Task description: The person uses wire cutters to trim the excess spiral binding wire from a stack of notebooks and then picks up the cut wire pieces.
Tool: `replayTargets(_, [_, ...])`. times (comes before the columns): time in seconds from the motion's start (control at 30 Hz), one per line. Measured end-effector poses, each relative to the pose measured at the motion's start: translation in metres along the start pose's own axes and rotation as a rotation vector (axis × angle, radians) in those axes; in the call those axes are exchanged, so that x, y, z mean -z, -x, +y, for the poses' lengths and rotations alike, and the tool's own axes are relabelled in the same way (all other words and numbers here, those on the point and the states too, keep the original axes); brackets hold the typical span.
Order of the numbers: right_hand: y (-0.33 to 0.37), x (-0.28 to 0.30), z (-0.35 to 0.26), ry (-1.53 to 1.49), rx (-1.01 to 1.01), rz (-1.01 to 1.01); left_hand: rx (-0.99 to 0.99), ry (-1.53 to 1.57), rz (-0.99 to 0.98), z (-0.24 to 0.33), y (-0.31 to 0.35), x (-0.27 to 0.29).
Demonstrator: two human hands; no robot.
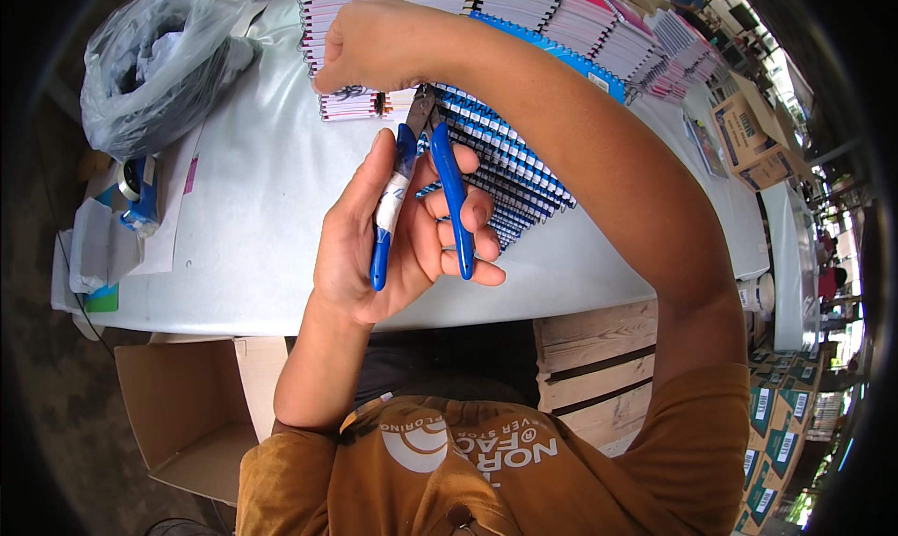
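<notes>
My left hand (374,246) holds a pair of pliers (453,195) with blue handles, white tape round one of them. The handles are spread apart in my palm, and the metal jaws point away from me. Beyond the jaws, my right hand (379,45) is closed, its arm reaching across from the right. Dark wire loops show just under its fingers; what it grips is hidden. Below the right forearm lies a fanned stack of spiral-bound notebooks (514,166) with blue edges. A blue notebook cover (561,54) shows behind that forearm.
More stacks of spiral-bound notebooks (580,17) line the table's far side. At left are a clear plastic bag (164,64) and a blue tape dispenser (140,195). Cardboard boxes (758,138) sit at right, with an open carton (182,405) below the left edge of the white-covered table (253,255).
</notes>
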State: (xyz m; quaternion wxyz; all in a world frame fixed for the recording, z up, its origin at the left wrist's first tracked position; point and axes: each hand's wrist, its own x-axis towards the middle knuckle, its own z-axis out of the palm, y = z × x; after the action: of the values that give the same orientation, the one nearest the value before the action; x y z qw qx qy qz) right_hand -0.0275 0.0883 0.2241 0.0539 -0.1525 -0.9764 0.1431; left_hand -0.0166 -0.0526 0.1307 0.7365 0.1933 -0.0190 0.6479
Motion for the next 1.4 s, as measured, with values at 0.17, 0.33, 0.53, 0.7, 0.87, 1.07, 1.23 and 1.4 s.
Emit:
replayTargets(0.17, [0.000,0.003,0.000,-0.025,-0.013,0.054,-0.030,-0.113,0.076,-0.003,0.002,-0.004])
replayTargets(0.33, [-0.001,0.003,0.001,-0.034,-0.002,0.069,-0.037,-0.125,0.086,-0.001,0.000,-0.008])
replayTargets(0.53, [-0.002,0.001,0.005,-0.051,0.043,0.093,-0.039,-0.167,0.109,0.000,-0.001,-0.008])
replayTargets(0.7, [0.001,0.002,0.003,-0.074,0.072,0.084,-0.029,-0.121,0.051,0.002,0.002,-0.003])
replayTargets(0.87, [-0.004,0.002,0.004,0.080,0.119,0.122,-0.113,-0.357,0.123,-0.001,0.014,-0.002])
replayTargets(1.07, [-0.016,0.043,-0.022,-0.031,0.262,0.059,-0.250,-2.018,1.220,0.022,0.066,0.087])
replayTargets(1.23, [0.049,0.048,-0.053,-0.176,0.624,0.356,-0.197,-2.580,1.362,0.024,0.103,0.122])
replayTargets(1.4, [0.062,-0.095,-0.054,-0.495,0.431,0.511,-0.581,-0.174,0.636,0.000,0.078,0.070])
